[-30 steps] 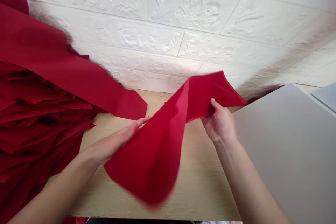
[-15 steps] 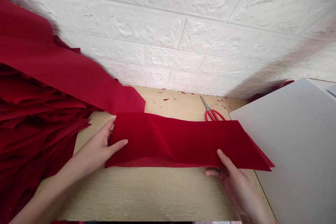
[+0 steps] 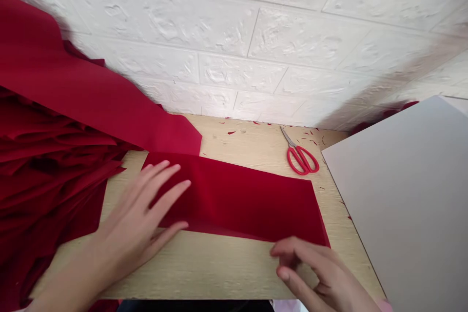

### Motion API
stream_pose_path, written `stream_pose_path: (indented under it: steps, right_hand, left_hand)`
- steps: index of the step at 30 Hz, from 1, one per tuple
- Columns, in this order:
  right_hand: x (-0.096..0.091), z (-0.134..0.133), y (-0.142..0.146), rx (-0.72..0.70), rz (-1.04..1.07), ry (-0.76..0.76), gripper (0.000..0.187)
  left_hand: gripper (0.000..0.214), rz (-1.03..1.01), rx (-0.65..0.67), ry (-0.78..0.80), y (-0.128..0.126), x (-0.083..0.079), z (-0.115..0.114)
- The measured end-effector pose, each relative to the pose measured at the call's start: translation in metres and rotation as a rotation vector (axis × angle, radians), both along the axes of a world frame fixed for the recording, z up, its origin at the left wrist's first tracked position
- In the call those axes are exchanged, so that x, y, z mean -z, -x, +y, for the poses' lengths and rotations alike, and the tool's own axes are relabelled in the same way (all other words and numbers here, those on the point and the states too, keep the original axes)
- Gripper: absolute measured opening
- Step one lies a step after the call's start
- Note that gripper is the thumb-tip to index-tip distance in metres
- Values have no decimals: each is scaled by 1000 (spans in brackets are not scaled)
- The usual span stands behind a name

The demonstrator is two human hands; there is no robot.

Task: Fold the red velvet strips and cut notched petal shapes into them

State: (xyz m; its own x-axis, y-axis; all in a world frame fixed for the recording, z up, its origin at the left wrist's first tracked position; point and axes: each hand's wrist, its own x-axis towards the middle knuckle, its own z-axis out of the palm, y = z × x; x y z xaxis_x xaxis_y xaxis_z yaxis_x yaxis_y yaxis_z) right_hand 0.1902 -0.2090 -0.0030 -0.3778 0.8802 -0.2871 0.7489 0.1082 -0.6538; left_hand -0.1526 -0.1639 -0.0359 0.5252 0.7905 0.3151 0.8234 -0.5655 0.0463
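My left hand (image 3: 146, 219) lies over the left end of a red fabric piece (image 3: 237, 200), palm down, its fingers fanned a little apart and the thumb held away from them. I pinch nothing with it; whether the fingertips press on the cloth or float just above, I cannot tell from here. My right hand (image 3: 307, 268) is at the near edge of the same piece, toward its right end, fingers bent, with a gap between the thumb and the forefinger and no cloth caught in it; I cannot tell if my knuckles brush the edge. The piece lies lengthwise across the middle of the wooden table (image 3: 226, 273), sloping slightly toward me at the right, and a second layer peeps out along its near and right edges. A faint crease runs across it near my left fingers. Beyond its far left part is the blunt end of a long red strip (image 3: 102, 97), which runs down from the upper left over a thick, ruffled red pile (image 3: 47, 170). The red-handled scissors (image 3: 302, 158) lie just beyond the piece on the right, blades pointing toward the white brick-patterned wall (image 3: 226, 34). Small red scraps (image 3: 231, 132) dot the wood there, and a pale panel (image 3: 405, 195) fills the right side.
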Motion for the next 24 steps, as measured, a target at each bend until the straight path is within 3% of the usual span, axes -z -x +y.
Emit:
stream_pose_path:
  steps: [1,3,5,10,24]
  right_hand:
    - [6,5,4,-9,-37,-183,28]
    - [23,16,8,-53,-162,-474,42]
    - [40,25,6,-141,-319,-591,63]
    - [59,30,-15,-268,-452,-572,73]
    - [51,27,-31,-362,-329,-485,76]
  left_hand:
    - [62,45,59,29,-3,4,0]
    - [67,116,122,87,-4,14,0]
    - [75,145,119,123,-1,24,-1]
    - [89,143,71,154,14,35,-5]
    - [71,125,57,168,33,22,-19]
